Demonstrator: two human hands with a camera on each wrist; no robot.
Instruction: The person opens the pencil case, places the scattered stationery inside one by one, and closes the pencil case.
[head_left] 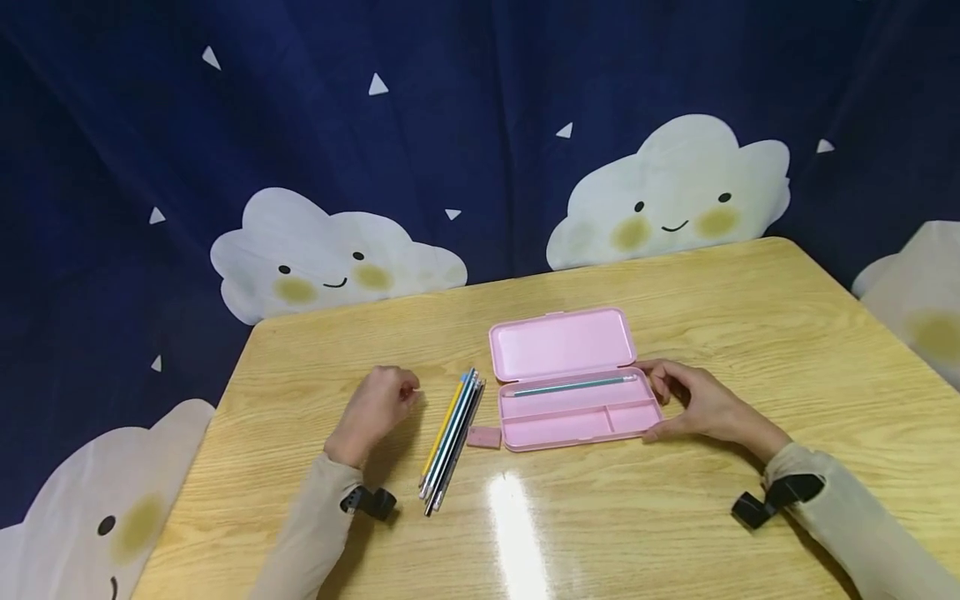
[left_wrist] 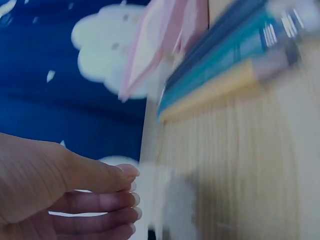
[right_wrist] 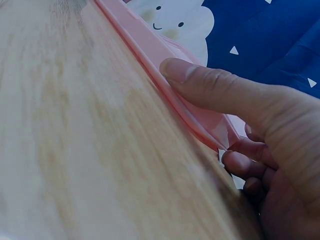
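A pink pencil case (head_left: 555, 429) lies with its lid raised back on the wooden table. One teal pencil (head_left: 573, 386) rests in its long rear compartment; the two front compartments hold nothing. My right hand (head_left: 693, 404) grips the case's right end, thumb at the front corner and fingers farther back. In the right wrist view the thumb (right_wrist: 180, 72) presses along the pink wall. Left of a bundle of pencils (head_left: 453, 442), my left hand (head_left: 375, 408) hovers with fingers loosely bent, thumb against the fingertips, nothing visible between them.
A small pink eraser (head_left: 483, 437) sits between the pencils and the case. Beyond the table's (head_left: 360, 342) far edge hangs a dark blue curtain (head_left: 480, 125) with smiling clouds. Black bands with small cameras (head_left: 367, 502) circle both sleeves.
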